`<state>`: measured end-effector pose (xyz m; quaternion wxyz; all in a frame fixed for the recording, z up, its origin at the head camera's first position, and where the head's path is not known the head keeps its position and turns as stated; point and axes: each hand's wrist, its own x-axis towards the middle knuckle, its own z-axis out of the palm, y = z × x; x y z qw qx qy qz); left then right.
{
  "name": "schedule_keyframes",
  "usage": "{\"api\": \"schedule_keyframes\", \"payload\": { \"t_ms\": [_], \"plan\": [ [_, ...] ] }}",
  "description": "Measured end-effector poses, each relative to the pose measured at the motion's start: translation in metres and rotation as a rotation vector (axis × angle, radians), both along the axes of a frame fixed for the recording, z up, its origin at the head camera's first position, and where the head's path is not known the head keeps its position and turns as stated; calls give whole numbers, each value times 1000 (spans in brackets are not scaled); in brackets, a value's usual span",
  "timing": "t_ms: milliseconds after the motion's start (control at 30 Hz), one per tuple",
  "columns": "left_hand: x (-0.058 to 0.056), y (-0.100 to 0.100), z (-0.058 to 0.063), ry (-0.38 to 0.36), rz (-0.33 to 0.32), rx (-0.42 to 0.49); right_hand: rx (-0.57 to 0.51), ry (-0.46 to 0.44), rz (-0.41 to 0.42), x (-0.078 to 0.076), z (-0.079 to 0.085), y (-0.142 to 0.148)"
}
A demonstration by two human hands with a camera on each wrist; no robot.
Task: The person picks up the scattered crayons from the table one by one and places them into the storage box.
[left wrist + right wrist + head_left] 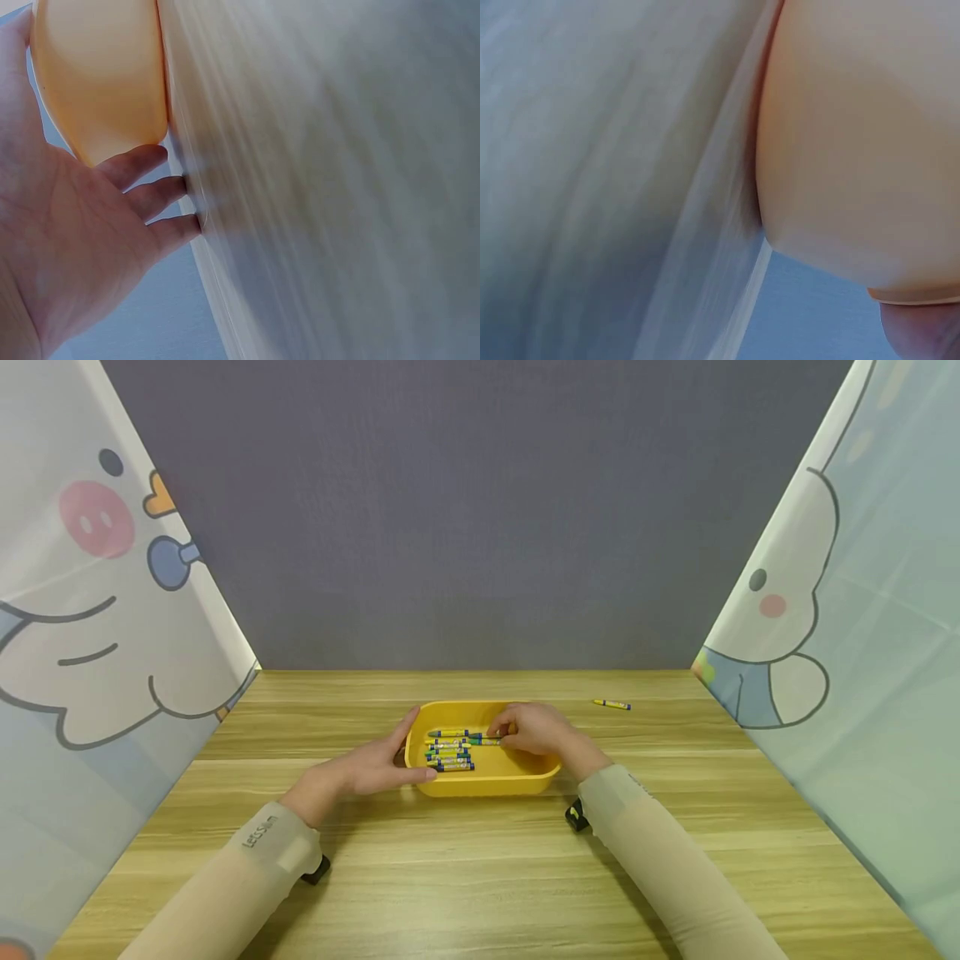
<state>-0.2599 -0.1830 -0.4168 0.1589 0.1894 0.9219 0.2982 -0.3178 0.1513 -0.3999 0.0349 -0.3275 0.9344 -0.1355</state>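
A yellow plastic tray (487, 786) sits on the table with several paper-wrapped crayons (452, 767) lying side by side in its left half. My left hand (371, 768) is spread around the tray's left end, thumb over the near rim and fingers along the outer side. In the left wrist view, some straight fingers (154, 199) reach to the tray's lower edge and the tabletop. Inside the tray, my right hand (536, 729) pinches a green-tipped crayon (486, 742) close over the tray floor, right of the row. The tray's wall (855, 150) hides most of that hand in the right wrist view.
Another crayon (612, 704), yellow-tipped, lies on the wood-grain table (480, 877) behind and right of the tray. A dark grey panel (480, 527) rises at the table's far edge. Cartoon-printed curtains (112, 635) hang on both sides.
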Motion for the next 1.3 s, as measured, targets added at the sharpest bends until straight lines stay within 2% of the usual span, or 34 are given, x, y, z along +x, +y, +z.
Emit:
{"api": "schedule_keyframes", "payload": {
  "t_ms": [167,333,433,567,667,800,1033,1167,1300],
  "plan": [
    [0,0,3,2,-2,-18,-69,-6,-2,-2,0,2],
    [0,2,3,0,-4,-21,-238,-71,-8,-4,0,6],
    [0,3,3,-2,-12,-15,-368,-121,-30,-3,7,13],
    [-1,5,4,-13,-19,-12,-462,-110,-95,-7,20,32],
    [-1,5,5,-16,-23,-11,-475,-89,-150,-14,29,55],
    [-2,5,5,-10,-30,-18,-467,-79,-218,-24,29,95],
    [-4,1,3,-10,-12,-44,-451,-122,-329,-43,12,153],
    [-3,0,3,-1,-15,-51,-405,-144,-373,-51,2,174],
    [-2,0,4,-4,-13,-42,-334,-138,-396,-51,-3,189]
  ]
}}
